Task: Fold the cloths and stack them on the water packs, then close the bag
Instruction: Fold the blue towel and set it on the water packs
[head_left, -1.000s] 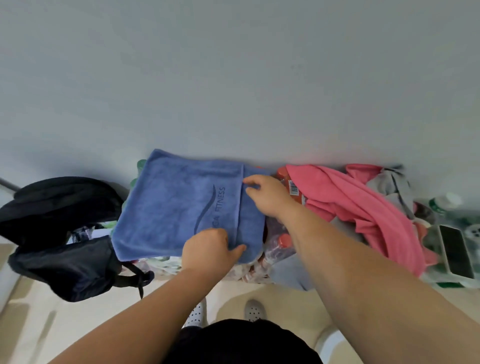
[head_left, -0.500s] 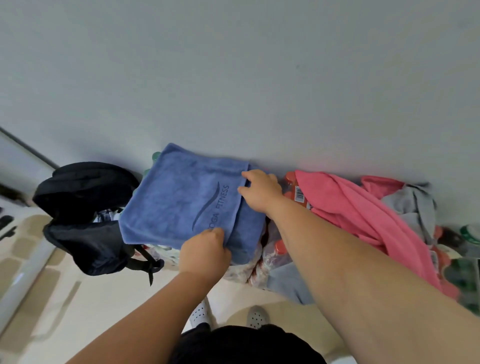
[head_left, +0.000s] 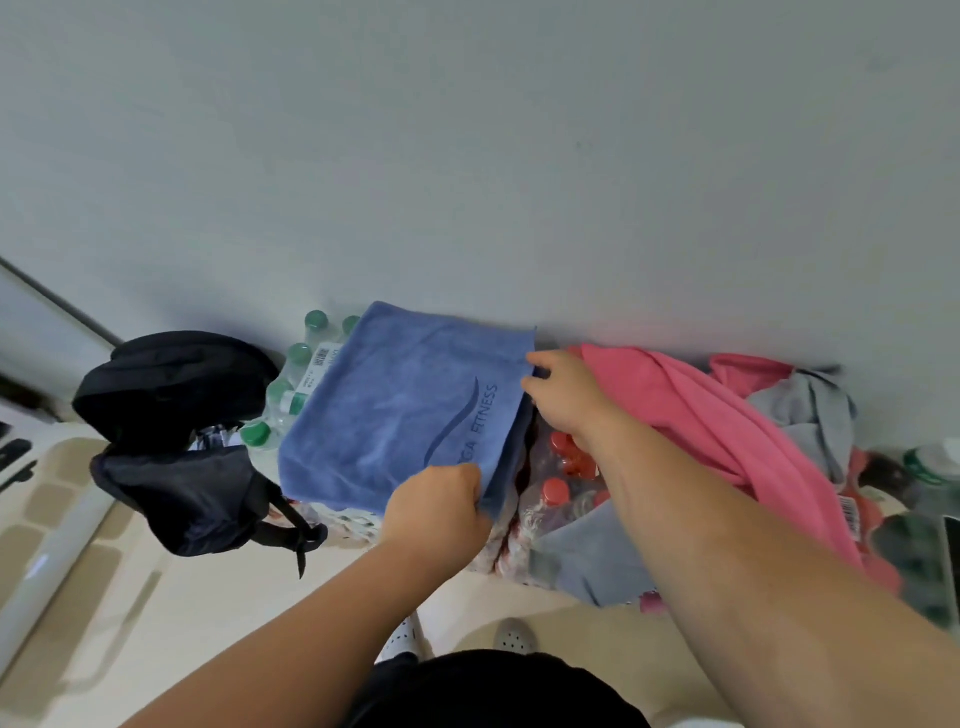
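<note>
Both hands pinched the blue towel's right edge: left hand near corner, right hand far corner. Soft and floppy, it looked best handled by its corners.

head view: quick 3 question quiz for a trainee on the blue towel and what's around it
1. True or false: the blue towel lies on the pack of green-capped bottles.
2. The right hand pinches the towel's far right corner. What does the left hand grip? A the towel's near corner; B the black bag; C a bottle.
3. Fill in: the cloth draped over the red-capped bottles is ____.
Key: 1 true; 2 A; 3 pink.
</note>
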